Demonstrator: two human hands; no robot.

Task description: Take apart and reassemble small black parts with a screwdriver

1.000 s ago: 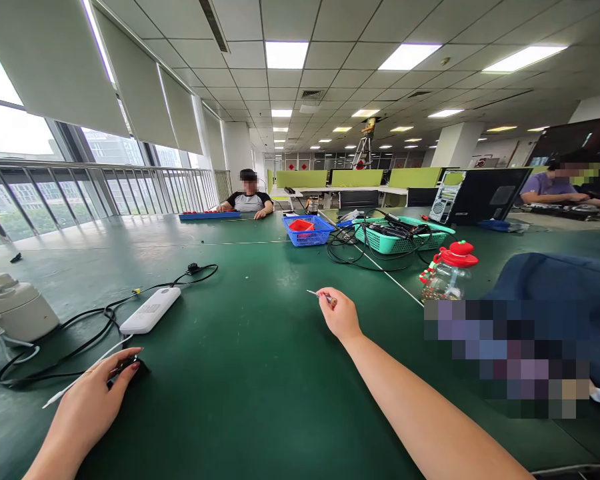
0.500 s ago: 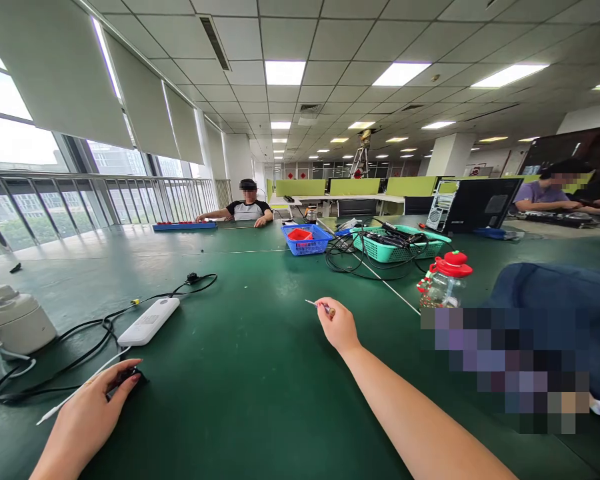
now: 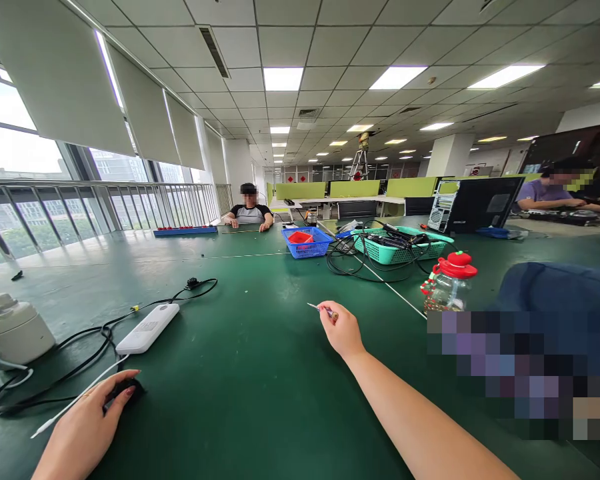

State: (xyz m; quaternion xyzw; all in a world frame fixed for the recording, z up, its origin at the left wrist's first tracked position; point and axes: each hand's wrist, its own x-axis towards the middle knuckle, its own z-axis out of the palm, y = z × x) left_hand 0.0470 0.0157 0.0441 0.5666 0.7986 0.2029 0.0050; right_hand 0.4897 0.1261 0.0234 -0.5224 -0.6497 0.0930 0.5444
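Green worktop [image 3: 230,393] lies open centrally. Left hand [image 3: 89,415] loosely grips a black object [image 3: 137,389]; right hand [image 3: 342,327] pinches a slim, silver-tipped tool [image 3: 314,306].

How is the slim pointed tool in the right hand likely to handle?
The slim tool is probably stiff: it juts straight from the right hand without sagging. Likely light: a pinch grip suffices. It might roll, being slender; the hand hides much of it.

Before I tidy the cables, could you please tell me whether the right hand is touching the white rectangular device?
No, the right hand holds a thin pointed tool, well apart from the white rectangular device off to its left.
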